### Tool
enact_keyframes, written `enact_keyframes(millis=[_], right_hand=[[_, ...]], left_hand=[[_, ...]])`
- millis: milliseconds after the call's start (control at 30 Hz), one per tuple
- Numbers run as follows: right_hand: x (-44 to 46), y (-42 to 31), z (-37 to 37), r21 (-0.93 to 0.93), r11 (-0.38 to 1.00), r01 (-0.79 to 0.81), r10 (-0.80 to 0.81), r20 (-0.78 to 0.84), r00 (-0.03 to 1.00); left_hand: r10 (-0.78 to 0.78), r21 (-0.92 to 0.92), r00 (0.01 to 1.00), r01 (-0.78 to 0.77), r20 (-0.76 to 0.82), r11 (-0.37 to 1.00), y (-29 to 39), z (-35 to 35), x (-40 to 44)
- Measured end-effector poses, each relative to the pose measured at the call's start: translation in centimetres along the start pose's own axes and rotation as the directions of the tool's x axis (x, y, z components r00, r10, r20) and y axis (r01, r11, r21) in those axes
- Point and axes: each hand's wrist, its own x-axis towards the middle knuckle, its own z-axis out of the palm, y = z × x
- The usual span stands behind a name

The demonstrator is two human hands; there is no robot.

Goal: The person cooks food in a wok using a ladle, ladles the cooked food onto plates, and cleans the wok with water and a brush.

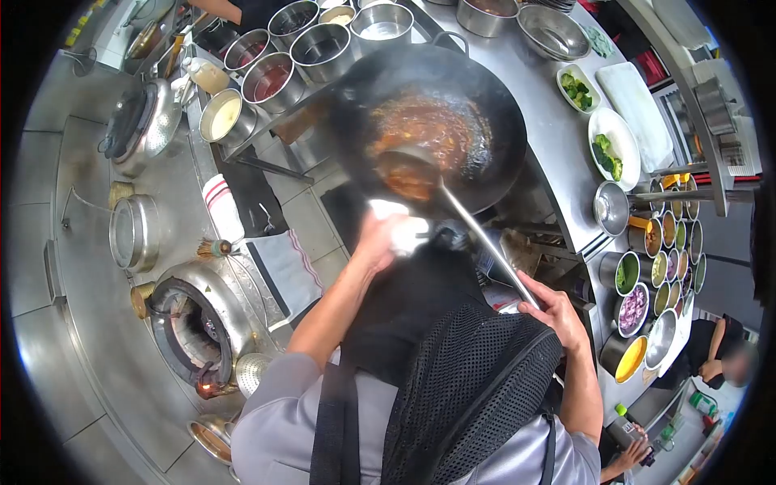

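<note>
A large dark wok (497,105) holds reddish-brown sauce (428,125) with steam over it. My left hand (378,236) is wrapped round a white cloth (406,233) at the wok's near edge; the part under the cloth is hidden. My right hand (556,309) grips the long metal handle of a ladle (483,238). The ladle's bowl sits inside the wok, with sauce in it, toward the near left side.
Metal pots of sauces (273,83) stand at the upper left. A lit burner (194,327) is at the lower left. On the right counter are broccoli on a white plate (622,137) and several ingredient containers (632,311). Other people (711,356) are at the far right.
</note>
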Motion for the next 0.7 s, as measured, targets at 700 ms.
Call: enact_keyframes(millis=[700], right_hand=[[2.9,2.2,-2.9,0.657,0.679,-0.328,0.176,0.288,0.941]], left_hand=[[0.056,0.052,0.997,-0.053,-0.059,0.997,0.5,0.5,1.1]])
